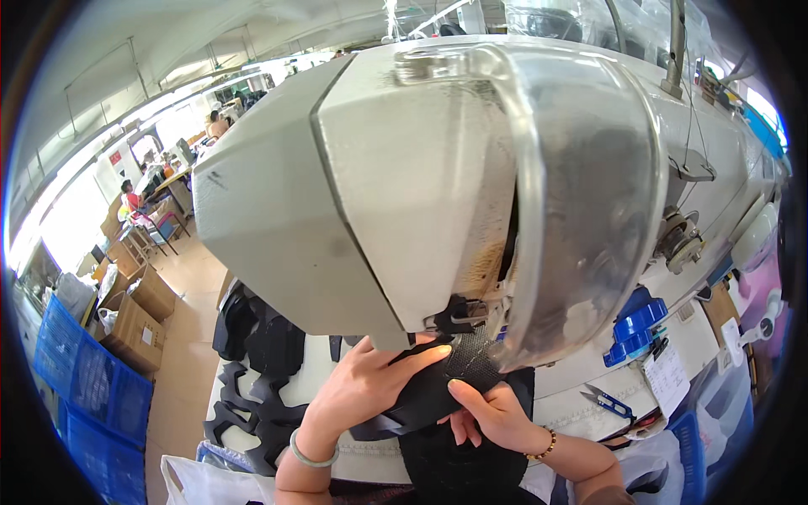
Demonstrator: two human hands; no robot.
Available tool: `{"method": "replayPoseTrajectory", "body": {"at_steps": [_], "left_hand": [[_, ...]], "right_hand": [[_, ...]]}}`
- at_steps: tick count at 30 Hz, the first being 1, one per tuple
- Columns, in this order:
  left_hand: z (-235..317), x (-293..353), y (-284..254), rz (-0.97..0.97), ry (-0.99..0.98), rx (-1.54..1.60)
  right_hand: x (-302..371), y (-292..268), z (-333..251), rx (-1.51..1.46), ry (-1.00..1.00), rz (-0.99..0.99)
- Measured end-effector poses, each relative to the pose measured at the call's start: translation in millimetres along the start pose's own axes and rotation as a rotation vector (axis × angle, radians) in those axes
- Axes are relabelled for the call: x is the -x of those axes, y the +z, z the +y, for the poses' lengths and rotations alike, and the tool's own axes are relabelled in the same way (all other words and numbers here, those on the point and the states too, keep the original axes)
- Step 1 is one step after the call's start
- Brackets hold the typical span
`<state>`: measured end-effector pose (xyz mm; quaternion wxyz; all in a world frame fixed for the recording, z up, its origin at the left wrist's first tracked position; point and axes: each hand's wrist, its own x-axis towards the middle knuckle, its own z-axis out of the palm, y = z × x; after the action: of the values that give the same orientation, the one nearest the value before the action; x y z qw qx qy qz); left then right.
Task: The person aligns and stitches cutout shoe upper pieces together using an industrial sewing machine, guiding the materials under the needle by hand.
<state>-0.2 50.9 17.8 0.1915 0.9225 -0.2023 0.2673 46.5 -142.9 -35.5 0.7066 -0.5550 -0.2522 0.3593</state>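
Observation:
A black fabric piece with a mesh panel (473, 360) lies under the head of a large sewing machine (404, 185). My left hand (364, 380) rests on its left side, index finger stretched out along the mesh edge beside the needle area; its other fingers are partly hidden by the machine. On the near right side, my right hand (497, 414) pinches the fabric, thumb on top and fingers curled below. Black material (459, 463) hangs down over the table's near edge. The needle itself is hidden behind the machine head and its clear guard (589, 202).
Cut black pieces (261, 332) are piled on the table at left. Thread snips (609, 402), a paper slip (667, 379) and a blue plastic object (636, 326) lie at right. Blue crates (93, 370) and cardboard boxes (136, 332) stand on the floor. Other people sit far back.

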Motion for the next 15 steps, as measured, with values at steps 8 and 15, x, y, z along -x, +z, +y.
{"method": "replayPoseTrajectory", "body": {"at_steps": [8, 15], "left_hand": [[7, 4, 12, 0.0, -0.033, -0.019], [21, -1, 16, 0.077, 0.016, -0.16]], "right_hand": [[9, 14, 1, -0.057, 0.011, 0.056], [12, 19, -8, -0.137, -0.018, 0.161]]}}
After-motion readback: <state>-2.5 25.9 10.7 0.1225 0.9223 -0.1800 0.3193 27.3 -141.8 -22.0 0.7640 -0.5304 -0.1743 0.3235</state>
